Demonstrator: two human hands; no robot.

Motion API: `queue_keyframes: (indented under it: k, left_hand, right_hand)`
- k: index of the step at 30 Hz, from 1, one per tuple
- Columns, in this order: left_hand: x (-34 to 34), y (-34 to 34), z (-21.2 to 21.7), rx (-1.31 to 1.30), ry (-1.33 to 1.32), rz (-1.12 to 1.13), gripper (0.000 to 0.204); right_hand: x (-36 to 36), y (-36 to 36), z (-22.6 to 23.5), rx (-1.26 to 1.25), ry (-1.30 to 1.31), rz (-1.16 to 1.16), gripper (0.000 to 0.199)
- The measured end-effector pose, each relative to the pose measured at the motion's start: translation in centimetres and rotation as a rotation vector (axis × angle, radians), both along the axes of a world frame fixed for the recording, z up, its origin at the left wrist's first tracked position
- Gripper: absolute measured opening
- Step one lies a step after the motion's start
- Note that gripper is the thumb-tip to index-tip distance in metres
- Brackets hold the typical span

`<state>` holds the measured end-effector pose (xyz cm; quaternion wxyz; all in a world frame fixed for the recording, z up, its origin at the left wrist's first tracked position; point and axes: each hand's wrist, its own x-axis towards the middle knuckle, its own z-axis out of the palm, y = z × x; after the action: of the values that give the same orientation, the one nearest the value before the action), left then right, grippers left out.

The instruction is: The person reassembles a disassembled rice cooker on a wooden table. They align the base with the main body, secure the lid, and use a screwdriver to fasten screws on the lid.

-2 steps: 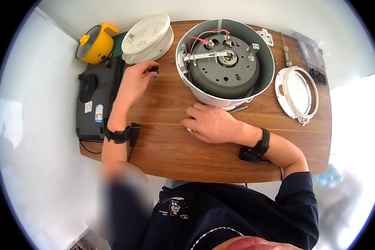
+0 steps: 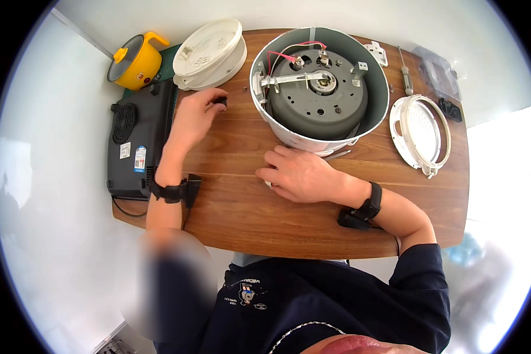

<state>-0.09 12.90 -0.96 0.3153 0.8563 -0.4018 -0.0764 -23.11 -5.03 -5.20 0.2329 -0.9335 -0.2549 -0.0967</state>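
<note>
The left hand [image 2: 193,118] lies on the brown wooden tabletop [image 2: 236,206] near its far left corner, the fingers curled together and the fingertips [image 2: 217,101] pinched on a small black part [image 2: 222,102]. That part is too small to tell its shape or which way it points. It sits on the wood just in front of the round white plastic lid [image 2: 211,47] and just right of the flat black induction cooker [image 2: 137,141].

The right hand [image 2: 298,175] rests palm down on the tabletop near the middle, fingers loosely bent and close together, pointing toward the person's left. Under its fingertips a small white thing [image 2: 269,184] peeks out; whether the hand grips it or only covers it cannot be told. The back of this hand lies just in front of the large round white appliance shell [image 2: 318,82], near its wall.

The shell lies turned over with its open underside facing up, showing a grey round inner base [image 2: 318,103], a metal bracket and red and white wires [image 2: 286,56]. A thin metal piece [image 2: 338,154] lies on the wood at the shell's near edge, just beyond the right hand.

To the right of the shell lies a white ring-shaped rim with a metal disc [image 2: 420,133], flat on the wood. Beyond it a screwdriver [image 2: 405,71] lies with its long axis running away from the person, beside a clear plastic bag [image 2: 438,71]. A small yellow pot with a handle [image 2: 134,61] stands at the far left corner. Both wrists wear black bands.
</note>
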Motion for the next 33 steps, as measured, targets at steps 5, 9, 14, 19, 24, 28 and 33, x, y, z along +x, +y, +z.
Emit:
queue_keyframes:
  k: [5,9,14,19,24,28,33]
  left_hand:
    - [-0.6,0.2,-1.6,0.050,-0.161,-0.072,0.025]
    - [0.2,0.4,-1.9,0.037,-0.096,-0.028,0.025]
    - [0.1,0.5,-1.7,0.018,-0.061,0.004,0.027]
    - [2.1,1.0,-1.5,-0.171,-0.129,0.118,0.023]
    - [4.6,0.0,-1.4,-0.426,-0.193,0.283,0.025]
    - [6.3,-0.8,-2.1,-0.167,-0.588,0.281,0.033]
    - [7.1,-1.8,-3.8,-0.033,-0.708,0.253,0.033]
  right_hand:
    - [0.2,0.1,-0.2,0.001,-0.015,-0.006,0.034]
    - [0.3,0.2,0.2,0.006,0.004,-0.003,0.030]
    - [0.3,0.3,0.6,0.020,0.028,0.002,0.028]
    - [0.1,0.2,0.5,0.026,0.017,0.006,0.037]
    - [0.2,0.2,0.3,0.039,0.013,0.003,0.036]
    - [0.1,0.2,0.3,0.046,0.006,0.007,0.029]
    - [0.1,0.0,0.1,0.047,-0.019,0.014,0.028]
